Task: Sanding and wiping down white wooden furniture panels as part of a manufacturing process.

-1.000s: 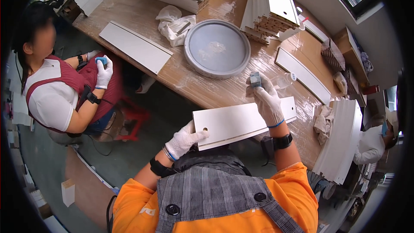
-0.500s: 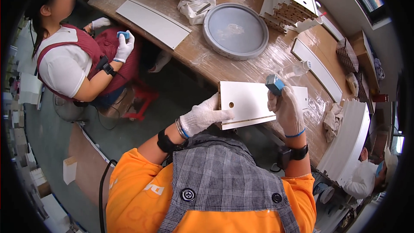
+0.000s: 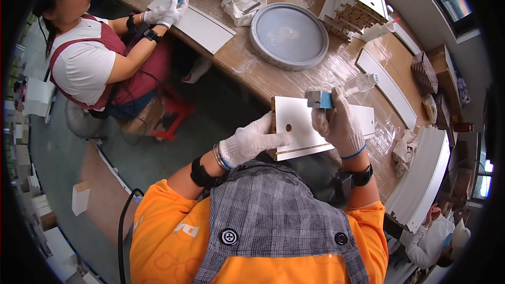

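My gloved left hand (image 3: 252,142) grips the left end of a white board (image 3: 302,118), its thumb lying over the face near a round hole. A groove runs along the board's near edge, and the raw end shows brown. Above the board's right half, my gloved right hand (image 3: 343,130) is closed on a small blue-and-grey block (image 3: 319,99), held between thumb and fingers. The hand hides part of the board behind it.
A round grey lid (image 3: 289,34) and a white cloth (image 3: 241,5) lie on the film-covered table (image 3: 231,66). Near my right hand lies a clear bottle (image 3: 360,84). Stacked white boards (image 3: 421,173) stand at right. A co-worker (image 3: 84,66) sits at left by another board (image 3: 202,29).
My right hand has moved slightly left with the block, now turned to show its grey side. The board has shifted a little right at its left end. The co-worker's hands have moved over their board.
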Action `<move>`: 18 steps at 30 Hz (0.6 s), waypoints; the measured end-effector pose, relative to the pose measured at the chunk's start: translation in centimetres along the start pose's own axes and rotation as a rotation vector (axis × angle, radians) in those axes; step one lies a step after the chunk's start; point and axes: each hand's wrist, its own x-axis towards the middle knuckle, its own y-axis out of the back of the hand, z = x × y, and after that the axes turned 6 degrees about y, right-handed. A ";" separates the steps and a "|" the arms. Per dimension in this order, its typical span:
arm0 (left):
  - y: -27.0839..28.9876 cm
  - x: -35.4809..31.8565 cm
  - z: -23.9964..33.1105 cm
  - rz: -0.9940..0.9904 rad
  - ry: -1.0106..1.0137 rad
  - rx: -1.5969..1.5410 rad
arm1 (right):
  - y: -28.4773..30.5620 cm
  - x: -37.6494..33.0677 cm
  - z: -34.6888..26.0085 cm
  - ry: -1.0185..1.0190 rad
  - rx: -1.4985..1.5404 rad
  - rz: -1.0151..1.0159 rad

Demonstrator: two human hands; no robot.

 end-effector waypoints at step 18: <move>-1.5 -1.0 0.4 0.044 0.017 0.149 | -3.9 -0.4 -4.2 0.437 -1.032 -0.083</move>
